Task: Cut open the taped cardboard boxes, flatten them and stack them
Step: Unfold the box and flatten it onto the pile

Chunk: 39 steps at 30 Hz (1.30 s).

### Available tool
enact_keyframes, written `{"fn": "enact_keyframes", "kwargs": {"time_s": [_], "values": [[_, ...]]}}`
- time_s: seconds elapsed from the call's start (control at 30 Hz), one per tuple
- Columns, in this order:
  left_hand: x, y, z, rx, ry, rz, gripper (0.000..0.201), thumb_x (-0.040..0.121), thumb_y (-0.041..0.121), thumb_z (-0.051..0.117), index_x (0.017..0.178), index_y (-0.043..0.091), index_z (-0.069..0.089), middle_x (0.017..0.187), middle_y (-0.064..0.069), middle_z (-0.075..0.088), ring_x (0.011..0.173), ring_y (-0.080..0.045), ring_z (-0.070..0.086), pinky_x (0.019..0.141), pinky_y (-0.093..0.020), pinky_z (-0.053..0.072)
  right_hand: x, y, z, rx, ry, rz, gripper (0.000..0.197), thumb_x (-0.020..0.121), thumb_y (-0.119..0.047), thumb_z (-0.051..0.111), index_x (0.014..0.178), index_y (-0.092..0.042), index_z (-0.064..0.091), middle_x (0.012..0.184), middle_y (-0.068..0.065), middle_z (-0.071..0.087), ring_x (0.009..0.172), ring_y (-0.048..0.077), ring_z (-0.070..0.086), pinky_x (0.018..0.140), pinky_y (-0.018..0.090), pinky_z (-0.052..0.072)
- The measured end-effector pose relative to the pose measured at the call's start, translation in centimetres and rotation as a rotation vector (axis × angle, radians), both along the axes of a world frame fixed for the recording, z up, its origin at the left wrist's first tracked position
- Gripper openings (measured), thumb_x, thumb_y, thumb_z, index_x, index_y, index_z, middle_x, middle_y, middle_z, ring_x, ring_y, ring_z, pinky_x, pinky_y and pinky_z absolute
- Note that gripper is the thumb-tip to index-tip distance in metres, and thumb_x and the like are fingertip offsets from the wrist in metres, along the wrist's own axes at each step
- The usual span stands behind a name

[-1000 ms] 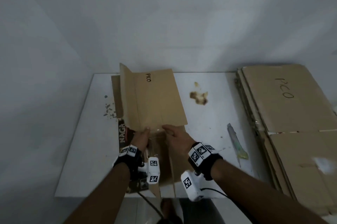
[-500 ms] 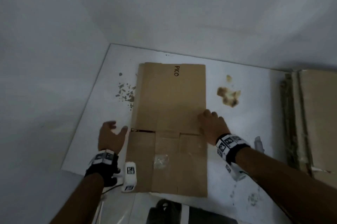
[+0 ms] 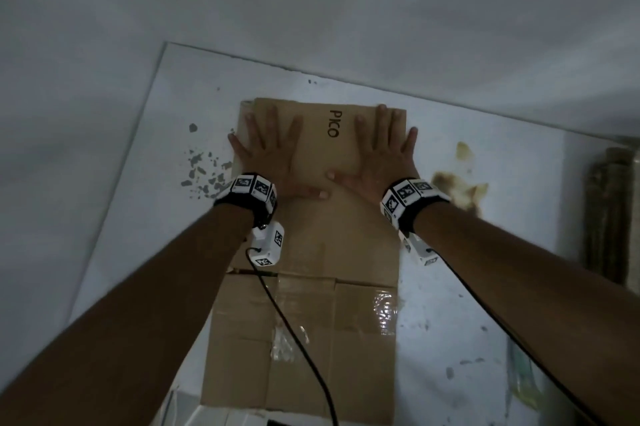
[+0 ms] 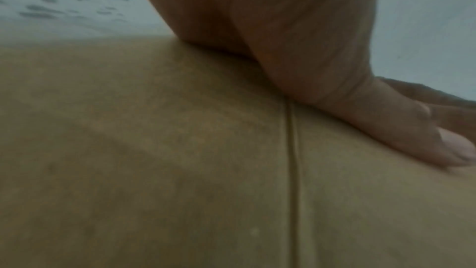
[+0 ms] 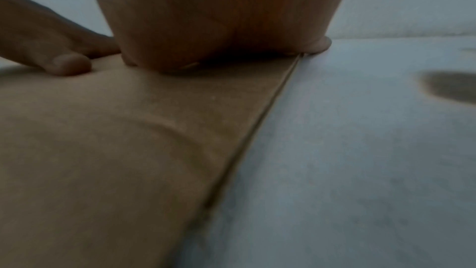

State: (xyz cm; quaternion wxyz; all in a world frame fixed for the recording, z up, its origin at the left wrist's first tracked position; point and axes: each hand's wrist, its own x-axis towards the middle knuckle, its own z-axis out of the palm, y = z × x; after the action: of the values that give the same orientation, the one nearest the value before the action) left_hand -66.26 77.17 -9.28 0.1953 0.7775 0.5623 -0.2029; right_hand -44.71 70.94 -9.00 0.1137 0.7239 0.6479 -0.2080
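Flattening step: left hand (image 3: 268,151) and right hand (image 3: 381,155), fingers spread flat, press box (image 3: 311,304) onto worktop (image 3: 485,287) (tape on near flaps); next likely lift it to stack (image 3: 609,217)

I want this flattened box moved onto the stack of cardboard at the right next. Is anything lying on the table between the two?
Nothing solid shows between the flattened box and the stack: only bare white table with a brown stain. Both the left hand and right hand press flat on the box.
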Motion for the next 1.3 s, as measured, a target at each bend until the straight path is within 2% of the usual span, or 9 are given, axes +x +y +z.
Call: {"fn": "enact_keyframes", "kwargs": {"time_s": [0.2, 0.33, 0.5, 0.7, 0.8, 0.87, 1.03, 1.13, 1.3], "values": [[1.2, -1.5, 2.8, -0.045, 0.064, 0.07, 0.146, 0.051, 0.101, 0.054, 0.156, 0.036, -0.024, 0.164, -0.01, -0.031, 0.15, -0.045, -0.022, 0.112, -0.077, -0.007, -1.1, -0.5, 2.2, -0.058, -0.08, -0.03, 0.112, 0.075, -0.094, 0.017, 0.16, -0.025, -0.011, 0.164, 0.017, -0.022, 0.15, 0.043, -0.018, 0.117, 0.068, -0.002], [-2.1, -12.0, 5.4, 0.004, -0.079, 0.11, 0.109, 0.082, 0.086, 0.044, 0.161, 0.032, -0.007, 0.167, -0.009, -0.021, 0.153, -0.041, -0.012, 0.118, -0.071, -0.003, -5.6, -11.1, 4.7, -0.004, 0.046, 0.045, 0.093, 0.087, -0.079, 0.004, 0.16, -0.023, -0.003, 0.165, 0.019, -0.018, 0.15, 0.048, -0.01, 0.118, 0.067, 0.002], [-10.4, -26.6, 3.6, -0.109, -0.024, 0.205, 0.132, 0.048, 0.111, 0.026, 0.156, 0.046, -0.015, 0.161, -0.013, -0.037, 0.147, -0.049, -0.027, 0.109, -0.079, -0.013, -10.2, -26.5, 2.2, -0.127, 0.077, 0.011, 0.093, 0.089, -0.083, 0.009, 0.16, -0.026, -0.01, 0.16, 0.019, -0.033, 0.147, 0.048, -0.023, 0.112, 0.074, -0.007], [-11.2, -28.3, 0.6, 0.036, -0.014, 0.157, 0.131, 0.052, 0.11, 0.029, 0.157, 0.044, -0.015, 0.162, -0.013, -0.034, 0.15, -0.042, -0.027, 0.112, -0.07, -0.021, -10.7, -27.9, -1.0, 0.02, -0.005, -0.001, 0.099, 0.084, -0.089, 0.015, 0.159, -0.029, -0.011, 0.164, 0.019, -0.022, 0.148, 0.047, -0.021, 0.113, 0.073, -0.01], [-11.0, -29.1, 2.3, 0.049, -0.137, 0.487, 0.149, 0.051, 0.104, 0.05, 0.161, 0.024, -0.012, 0.168, -0.012, -0.018, 0.155, -0.036, -0.007, 0.122, -0.059, -0.004, -10.7, -28.0, 1.0, 0.074, 0.068, -0.335, 0.115, 0.081, -0.088, 0.035, 0.16, -0.017, -0.006, 0.163, 0.026, -0.016, 0.149, 0.05, -0.011, 0.121, 0.061, -0.004], [-10.4, -29.3, 3.6, 0.053, -0.243, 0.77, 0.143, 0.062, 0.085, 0.071, 0.162, 0.011, 0.0, 0.167, -0.016, 0.006, 0.152, -0.039, 0.016, 0.122, -0.056, 0.015, -11.4, -27.7, 2.5, 0.069, 0.125, -0.645, 0.117, 0.082, -0.078, 0.054, 0.159, -0.007, 0.002, 0.164, 0.026, 0.006, 0.148, 0.047, 0.014, 0.119, 0.055, 0.018], [-10.2, -29.9, 6.6, 0.057, -0.408, 0.935, 0.063, 0.097, 0.054, 0.057, 0.127, -0.002, 0.054, 0.128, -0.029, 0.059, 0.114, -0.047, 0.058, 0.093, -0.052, 0.047, -8.8, -28.3, 5.5, 0.03, 0.489, -1.02, 0.071, 0.097, -0.042, 0.058, 0.151, -0.004, 0.034, 0.142, 0.02, 0.052, 0.13, 0.038, 0.049, 0.104, 0.039, 0.041], [-7.9, -31.8, 11.0, 0.157, -0.516, 0.856, 0.056, 0.099, 0.056, 0.051, 0.111, 0.0, 0.05, 0.113, -0.029, 0.059, 0.107, -0.048, 0.057, 0.083, -0.048, 0.041, -5.7, -30.2, 10.4, 0.151, 0.659, -0.985, 0.041, 0.103, -0.03, 0.052, 0.131, 0.001, 0.053, 0.134, 0.018, 0.058, 0.124, 0.034, 0.054, 0.094, 0.03, 0.04], [0.9, -37.1, 19.6, 0.334, -0.84, 0.691, 0.062, 0.084, 0.066, 0.044, 0.088, 0.004, 0.046, 0.075, -0.007, 0.048, 0.075, -0.03, 0.047, 0.069, -0.041, 0.036, 3.8, -37.0, 19.4, 0.492, 0.723, -0.97, 0.045, 0.098, -0.036, 0.06, 0.131, -0.005, 0.055, 0.128, 0.011, 0.063, 0.122, 0.028, 0.057, 0.095, 0.027, 0.043]]}}
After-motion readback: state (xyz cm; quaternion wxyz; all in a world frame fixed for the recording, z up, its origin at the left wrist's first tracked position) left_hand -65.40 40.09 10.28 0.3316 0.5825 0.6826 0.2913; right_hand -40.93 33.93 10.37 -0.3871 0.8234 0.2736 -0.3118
